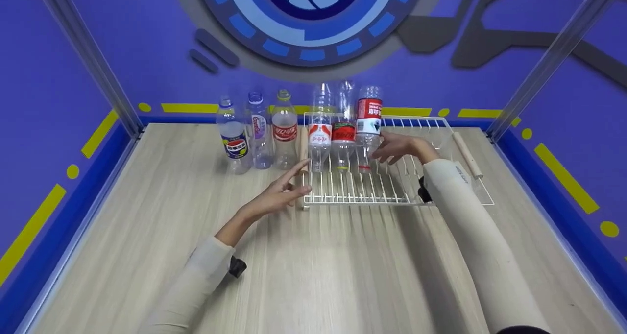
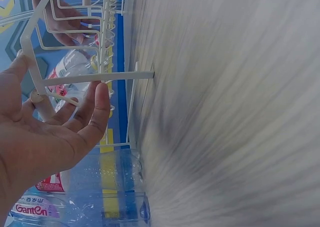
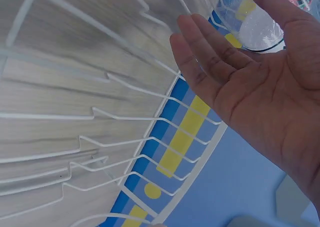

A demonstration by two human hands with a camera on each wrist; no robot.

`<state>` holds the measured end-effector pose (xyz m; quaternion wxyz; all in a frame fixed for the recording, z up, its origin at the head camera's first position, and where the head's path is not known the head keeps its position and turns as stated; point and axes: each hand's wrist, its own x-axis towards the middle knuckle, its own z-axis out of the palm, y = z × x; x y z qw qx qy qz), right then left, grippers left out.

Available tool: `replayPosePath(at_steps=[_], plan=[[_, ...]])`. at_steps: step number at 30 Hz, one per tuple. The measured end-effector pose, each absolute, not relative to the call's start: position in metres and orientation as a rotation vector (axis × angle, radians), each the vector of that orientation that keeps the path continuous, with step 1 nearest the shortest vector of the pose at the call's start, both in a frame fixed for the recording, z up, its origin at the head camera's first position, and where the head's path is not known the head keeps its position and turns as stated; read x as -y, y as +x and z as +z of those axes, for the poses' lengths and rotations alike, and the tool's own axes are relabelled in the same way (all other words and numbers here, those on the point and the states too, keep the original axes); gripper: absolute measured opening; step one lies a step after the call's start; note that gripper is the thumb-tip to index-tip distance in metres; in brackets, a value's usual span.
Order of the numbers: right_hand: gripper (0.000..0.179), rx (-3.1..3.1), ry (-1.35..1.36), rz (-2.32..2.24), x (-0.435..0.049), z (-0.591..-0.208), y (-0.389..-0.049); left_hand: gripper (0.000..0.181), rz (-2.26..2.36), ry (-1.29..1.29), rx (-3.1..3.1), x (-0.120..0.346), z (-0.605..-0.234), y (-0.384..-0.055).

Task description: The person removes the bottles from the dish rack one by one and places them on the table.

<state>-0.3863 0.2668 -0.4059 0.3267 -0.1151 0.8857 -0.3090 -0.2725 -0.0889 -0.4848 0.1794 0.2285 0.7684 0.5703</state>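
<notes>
The white wire rack (image 1: pixel 360 202) holds three clear bottles, necks pointing down: one with a white-and-red label (image 1: pixel 320 135), one with a red label and yellow neck ring (image 1: pixel 344 132), and one with a red-and-white label (image 1: pixel 369 109). My right hand (image 1: pixel 397 147), fingers extended, is beside this last bottle, its thumb side nearest the bottle's side; nothing is gripped. My left hand (image 1: pixel 274 197) is at the rack's near left corner. In the left wrist view its thumb touches the wire frame (image 2: pixel 31 62), with the fingers (image 2: pixel 101 104) loosely bent near the side wire.
Left of the rack, three uncapped bottles stand upright on the wooden table (image 1: pixel 196 206): a blue-labelled one (image 1: pixel 235 145), a Ganten bottle (image 1: pixel 259 128) and a red-labelled one (image 1: pixel 284 133). Wooden handles flank the rack, including the right handle (image 1: pixel 468 155). A patterned wall (image 1: pixel 161 79) stands behind.
</notes>
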Motion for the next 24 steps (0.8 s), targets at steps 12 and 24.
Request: replayPosePath(at_steps=[12, 24], plan=[[0.084, -2.270, -0.259, -0.986, -0.266, -0.408, -0.390, 0.073, 1.605, 0.639, -2.171, 0.089, -0.485, -0.273], [0.093, -2.235, -0.184, -1.182, -0.283, -0.402, -0.384, 0.072, 1.600, 0.637, -2.166, 0.089, -0.484, -0.273]])
